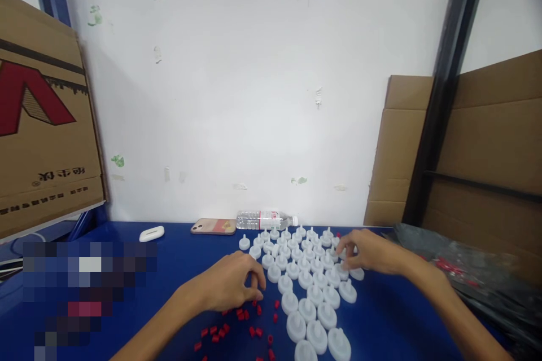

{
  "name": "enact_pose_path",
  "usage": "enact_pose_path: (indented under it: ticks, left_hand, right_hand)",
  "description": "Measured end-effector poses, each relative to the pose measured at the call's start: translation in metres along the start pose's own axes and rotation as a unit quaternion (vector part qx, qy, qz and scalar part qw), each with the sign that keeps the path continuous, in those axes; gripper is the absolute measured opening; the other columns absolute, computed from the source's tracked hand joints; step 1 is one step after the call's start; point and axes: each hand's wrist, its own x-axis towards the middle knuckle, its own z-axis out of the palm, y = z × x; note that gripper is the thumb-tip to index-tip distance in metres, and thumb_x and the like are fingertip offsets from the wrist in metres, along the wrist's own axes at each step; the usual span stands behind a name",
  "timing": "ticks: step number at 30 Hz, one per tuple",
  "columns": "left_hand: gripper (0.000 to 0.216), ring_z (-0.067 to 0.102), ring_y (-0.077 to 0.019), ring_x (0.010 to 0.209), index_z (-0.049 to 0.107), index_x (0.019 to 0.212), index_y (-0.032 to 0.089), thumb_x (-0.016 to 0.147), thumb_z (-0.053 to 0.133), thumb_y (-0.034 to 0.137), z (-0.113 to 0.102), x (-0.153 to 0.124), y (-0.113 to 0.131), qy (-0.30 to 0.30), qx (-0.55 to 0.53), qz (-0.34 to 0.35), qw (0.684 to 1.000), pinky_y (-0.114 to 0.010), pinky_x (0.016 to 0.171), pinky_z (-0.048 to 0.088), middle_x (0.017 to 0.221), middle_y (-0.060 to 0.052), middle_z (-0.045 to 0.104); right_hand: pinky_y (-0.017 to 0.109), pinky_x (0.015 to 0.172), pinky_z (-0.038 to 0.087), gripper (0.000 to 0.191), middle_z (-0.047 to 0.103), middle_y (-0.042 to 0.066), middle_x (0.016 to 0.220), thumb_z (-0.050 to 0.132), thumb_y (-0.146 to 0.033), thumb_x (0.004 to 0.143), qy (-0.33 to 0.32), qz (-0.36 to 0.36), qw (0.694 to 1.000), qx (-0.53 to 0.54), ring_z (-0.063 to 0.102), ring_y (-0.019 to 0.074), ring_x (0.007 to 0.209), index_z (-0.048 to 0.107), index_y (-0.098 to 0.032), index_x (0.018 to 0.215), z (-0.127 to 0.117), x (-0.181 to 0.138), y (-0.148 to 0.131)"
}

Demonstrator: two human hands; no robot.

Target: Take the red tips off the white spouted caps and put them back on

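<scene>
My left hand point(232, 282) hovers over the loose red caps point(240, 315) on the left, its fingers curled in and its thumb drawn close to them. One small red cap shows right beneath these fingertips; whatever is between them is hidden. On the right, my right hand point(369, 251) reaches in at the edge of the white lids point(315, 295), thumb and fingers bent but apart. Its fingertips are at a lid point(341, 272) in that group, and I see nothing clearly held. Each white lid is round with a narrow spout pointing up.
Along the wall lie a phone point(214, 227) and a clear water bottle point(265, 220). A white earbud case point(151, 233) is on the blue table point(122, 234) at left. Plastic bags point(466, 273) with red pieces lie at right. Cardboard point(46, 107) stands at the left side.
</scene>
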Motion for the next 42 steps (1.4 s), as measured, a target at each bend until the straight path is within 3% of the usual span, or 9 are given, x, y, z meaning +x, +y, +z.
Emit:
enact_pose_path:
  ticks: [5, 10, 13, 18, 27, 31, 34, 37, 42]
  left_hand:
    - [0.013, 0.065, -0.018, 0.084, 0.078, 0.094, 0.026, 0.084, 0.071, 0.029, 0.004, 0.001, 0.008, 0.032, -0.001, 0.023, 0.999, -0.025, 0.071, 0.043, 0.092, 0.0, 0.074]
    - [0.012, 0.063, -0.0183, 0.092, 0.077, 0.098, 0.03, 0.087, 0.072, 0.029, 0.015, 0.003, 0.016, 0.044, -0.006, 0.071, 0.997, -0.026, 0.079, 0.042, 0.096, 0.001, 0.073]
    - [0.01, 0.063, -0.0196, 0.094, 0.078, 0.094, 0.029, 0.086, 0.074, 0.034, 0.024, 0.005, 0.015, 0.047, 0.003, 0.064, 0.997, -0.027, 0.078, 0.042, 0.096, 0.0, 0.073]
    - [0.011, 0.063, -0.0205, 0.094, 0.079, 0.09, 0.029, 0.084, 0.077, 0.038, 0.039, 0.009, 0.011, 0.061, -0.003, 0.067, 0.996, -0.027, 0.079, 0.041, 0.095, -0.001, 0.072]
    - [0.005, 0.064, -0.0184, 0.092, 0.077, 0.088, 0.027, 0.086, 0.072, 0.028, 0.041, 0.01, 0.01, 0.05, -0.003, 0.061, 0.997, -0.026, 0.079, 0.042, 0.095, 0.0, 0.071]
    - [0.006, 0.064, -0.0188, 0.093, 0.073, 0.09, 0.024, 0.086, 0.068, 0.026, 0.04, 0.009, 0.012, 0.063, 0.009, 0.052, 0.997, -0.026, 0.079, 0.043, 0.099, -0.001, 0.07]
    - [0.009, 0.065, -0.0194, 0.09, 0.068, 0.093, 0.023, 0.086, 0.063, 0.024, 0.039, 0.009, 0.015, 0.106, 0.021, 0.026, 0.994, -0.028, 0.077, 0.043, 0.098, -0.001, 0.07]
    - [0.011, 0.065, -0.0201, 0.086, 0.066, 0.091, 0.022, 0.085, 0.057, 0.023, 0.037, 0.009, 0.016, 0.144, 0.037, 0.004, 0.989, -0.029, 0.073, 0.042, 0.094, -0.002, 0.071]
    - [0.01, 0.062, -0.0184, 0.075, 0.064, 0.09, 0.021, 0.085, 0.055, 0.024, 0.035, 0.009, 0.016, 0.177, 0.053, 0.007, 0.983, -0.029, 0.066, 0.038, 0.091, -0.002, 0.07]
  right_hand:
    - [0.024, 0.059, 0.042, 0.033, 0.077, 0.0, 0.081, 0.078, -0.029, 0.065, -0.037, 0.008, 0.999, -0.008, 0.069, 0.0196, 0.071, 0.078, -0.024, 0.097, 0.014, 0.004, 0.002]
    - [0.025, 0.056, 0.038, 0.03, 0.076, -0.001, 0.078, 0.08, -0.027, 0.062, -0.031, 0.024, 0.998, -0.042, 0.069, 0.02, 0.07, 0.079, -0.025, 0.092, 0.019, 0.007, 0.001]
    - [0.026, 0.055, 0.036, 0.027, 0.076, 0.0, 0.08, 0.082, -0.03, 0.061, -0.013, 0.03, 0.998, -0.062, 0.069, 0.0219, 0.071, 0.078, -0.026, 0.087, 0.017, 0.005, -0.002]
    - [0.029, 0.06, 0.039, 0.023, 0.075, 0.004, 0.085, 0.072, -0.046, 0.076, 0.054, 0.024, 0.994, -0.09, 0.069, 0.0245, 0.077, 0.074, -0.023, 0.081, 0.006, 0.001, -0.004]
    - [0.032, 0.07, 0.043, 0.025, 0.077, 0.004, 0.099, 0.06, -0.044, 0.091, 0.13, -0.044, 0.986, -0.094, 0.068, 0.0273, 0.09, 0.058, -0.025, 0.107, 0.007, 0.001, -0.021]
    - [0.032, 0.069, 0.043, 0.026, 0.077, 0.002, 0.097, 0.062, -0.039, 0.091, 0.14, -0.071, 0.983, -0.095, 0.069, 0.0274, 0.088, 0.055, -0.026, 0.113, 0.013, 0.003, -0.028]
    - [0.031, 0.068, 0.043, 0.027, 0.076, 0.001, 0.096, 0.058, -0.031, 0.093, 0.144, -0.095, 0.98, -0.103, 0.07, 0.0255, 0.084, 0.056, -0.028, 0.12, 0.016, 0.004, -0.032]
    - [0.03, 0.068, 0.044, 0.02, 0.076, 0.001, 0.095, 0.053, -0.027, 0.095, 0.148, -0.112, 0.977, -0.107, 0.071, 0.0244, 0.083, 0.063, -0.028, 0.112, 0.019, 0.006, -0.037]
    - [0.031, 0.071, 0.046, 0.025, 0.073, 0.004, 0.11, 0.057, -0.028, 0.091, 0.142, -0.111, 0.978, -0.104, 0.071, 0.0258, 0.09, 0.065, -0.029, 0.115, 0.025, 0.007, -0.037]
